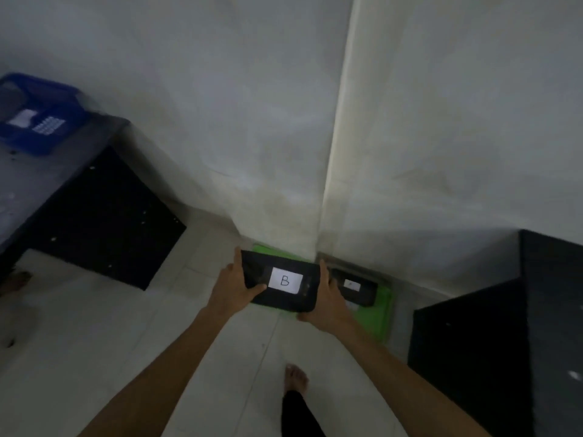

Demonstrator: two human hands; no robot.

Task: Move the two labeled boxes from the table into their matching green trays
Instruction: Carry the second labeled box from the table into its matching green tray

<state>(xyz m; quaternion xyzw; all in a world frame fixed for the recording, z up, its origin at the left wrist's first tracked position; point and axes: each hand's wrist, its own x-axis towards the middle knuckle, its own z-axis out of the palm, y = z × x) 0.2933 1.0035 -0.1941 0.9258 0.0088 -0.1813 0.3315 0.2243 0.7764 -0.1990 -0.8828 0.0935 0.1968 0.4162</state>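
I hold a black box (252, 272) with a white label reading "B" between both hands, low over the floor near the wall corner. My left hand (232, 287) grips its left end and my right hand (328, 298) grips its right end. Under the box a green tray (262, 249) shows only as a thin edge. To the right a second green tray (383, 313) lies on the floor with another black labeled box (356, 288) in it; its label is too blurred to read.
A dark table (47, 184) stands at the left with a blue basket (34, 115) on top. A black cabinet (504, 326) fills the right side. My bare foot (295, 378) is on the pale tiled floor. White walls meet at the corner behind the trays.
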